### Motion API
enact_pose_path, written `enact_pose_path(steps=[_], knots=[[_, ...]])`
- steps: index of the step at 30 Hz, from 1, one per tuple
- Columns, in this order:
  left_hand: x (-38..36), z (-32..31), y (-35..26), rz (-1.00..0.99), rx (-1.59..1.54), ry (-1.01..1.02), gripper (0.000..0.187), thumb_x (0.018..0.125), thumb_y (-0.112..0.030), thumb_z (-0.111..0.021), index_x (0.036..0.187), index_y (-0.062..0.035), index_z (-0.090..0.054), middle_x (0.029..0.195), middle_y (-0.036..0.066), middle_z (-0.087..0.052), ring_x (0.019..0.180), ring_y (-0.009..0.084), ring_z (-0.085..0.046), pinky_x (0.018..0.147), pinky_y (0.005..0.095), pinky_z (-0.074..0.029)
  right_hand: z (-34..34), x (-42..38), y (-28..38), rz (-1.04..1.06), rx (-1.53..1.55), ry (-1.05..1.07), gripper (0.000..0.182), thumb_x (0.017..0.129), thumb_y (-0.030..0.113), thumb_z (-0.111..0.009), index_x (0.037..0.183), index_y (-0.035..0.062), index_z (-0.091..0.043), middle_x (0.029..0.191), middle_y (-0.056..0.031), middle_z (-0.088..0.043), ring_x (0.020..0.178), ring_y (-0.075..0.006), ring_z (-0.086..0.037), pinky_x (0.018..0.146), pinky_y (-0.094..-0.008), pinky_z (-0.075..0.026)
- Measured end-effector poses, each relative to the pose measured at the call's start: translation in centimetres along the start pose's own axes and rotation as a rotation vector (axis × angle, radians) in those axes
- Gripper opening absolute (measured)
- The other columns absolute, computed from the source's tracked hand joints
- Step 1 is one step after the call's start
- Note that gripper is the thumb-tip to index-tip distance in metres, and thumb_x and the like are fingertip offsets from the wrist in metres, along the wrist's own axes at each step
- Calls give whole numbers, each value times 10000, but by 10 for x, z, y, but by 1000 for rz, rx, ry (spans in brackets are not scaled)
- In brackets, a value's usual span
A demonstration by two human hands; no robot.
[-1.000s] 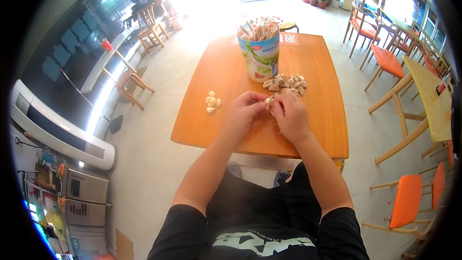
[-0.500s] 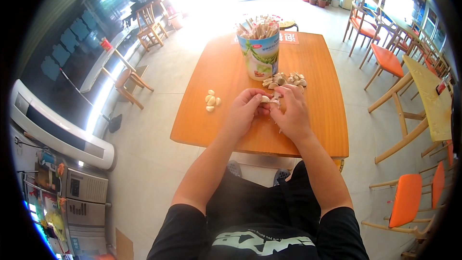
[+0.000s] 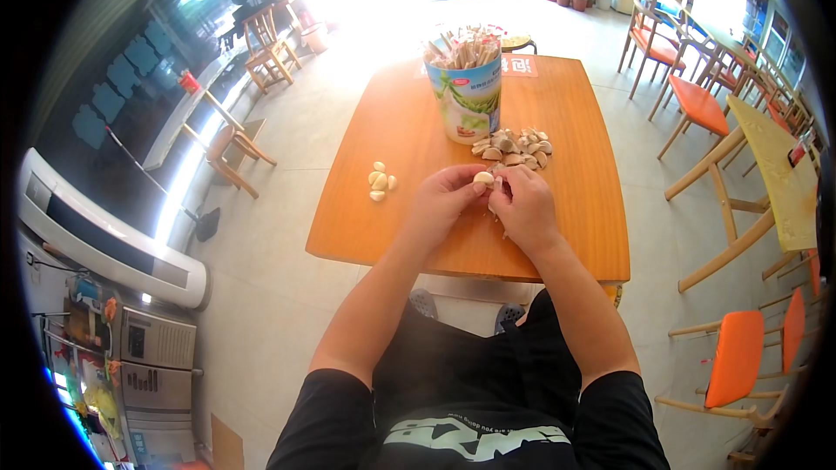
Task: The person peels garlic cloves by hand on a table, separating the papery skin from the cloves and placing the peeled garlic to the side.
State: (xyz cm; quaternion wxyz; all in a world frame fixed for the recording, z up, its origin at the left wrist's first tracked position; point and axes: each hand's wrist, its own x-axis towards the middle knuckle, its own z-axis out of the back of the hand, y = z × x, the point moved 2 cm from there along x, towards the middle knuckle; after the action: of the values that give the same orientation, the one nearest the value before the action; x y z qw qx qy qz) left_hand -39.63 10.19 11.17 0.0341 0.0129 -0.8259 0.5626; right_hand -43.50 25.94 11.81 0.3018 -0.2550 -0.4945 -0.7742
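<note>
My left hand (image 3: pixel 446 195) pinches a pale garlic clove (image 3: pixel 483 178) between thumb and fingers. Right beside it, the closed fingers of my right hand (image 3: pixel 522 200) are at the clove's right side, with a bit of whitish skin at the fingertips. Beyond my hands lies a pile of unpeeled garlic cloves (image 3: pixel 514 150), at the foot of a printed tub (image 3: pixel 468 100) full of paper-wrapped sticks. Several peeled cloves (image 3: pixel 378 180) rest on the orange wooden table (image 3: pixel 348 224), left of my left hand.
A red and white printed sheet (image 3: pixel 522 66) lies at the table's far edge. Wooden chairs with orange seats (image 3: pixel 699 109) and a yellowish table (image 3: pixel 775 165) stand to the right. On the left are a wooden stool (image 3: pixel 228 144) and a tall white appliance (image 3: pixel 113 231).
The fingers of my right hand have drawn in closer together. The clove in my left hand now shows more of its smooth, pale surface.
</note>
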Motion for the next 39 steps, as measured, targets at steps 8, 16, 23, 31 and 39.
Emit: enact_pose_path(steps=[8,16,23,31,39], knots=[[-2,-2,-5,15,68,3,275,994,-79,-607,1241,42,-619,1140,110,-691,995,176,-687,891,300,-572,4,0,-3,-139,183,81,84,812,49,-649,876,-2,-667,831,-155,-662,743,-316,-637,674,-395,-521],[0,2,0,7,70,21,274,1009,-87,-584,1251,38,-610,1120,111,-692,979,184,-691,875,304,-575,6,1,-7,-193,213,145,114,849,95,-656,882,-14,-665,805,-148,-651,710,-272,-623,645,-370,-501],[1,5,2,-5,75,25,257,1011,-97,-584,1229,34,-621,1079,102,-697,934,171,-691,832,293,-575,4,1,-9,-242,258,166,133,861,112,-668,868,-21,-657,776,-139,-642,693,-251,-616,639,-363,-494],[0,4,0,3,92,-14,248,1011,-111,-586,1208,30,-637,1035,93,-707,892,163,-694,800,287,-579,7,2,-6,-226,228,191,134,863,119,-669,856,-13,-647,778,-134,-638,704,-243,-614,644,-358,-491],[0,5,-2,25,-4,-47,247,999,-57,-523,1186,50,-644,1093,133,-691,892,201,-698,803,314,-580,1,-2,-18,-163,120,96,114,845,102,-654,893,-1,-650,835,-152,-650,769,-308,-631,689,-406,-506]])
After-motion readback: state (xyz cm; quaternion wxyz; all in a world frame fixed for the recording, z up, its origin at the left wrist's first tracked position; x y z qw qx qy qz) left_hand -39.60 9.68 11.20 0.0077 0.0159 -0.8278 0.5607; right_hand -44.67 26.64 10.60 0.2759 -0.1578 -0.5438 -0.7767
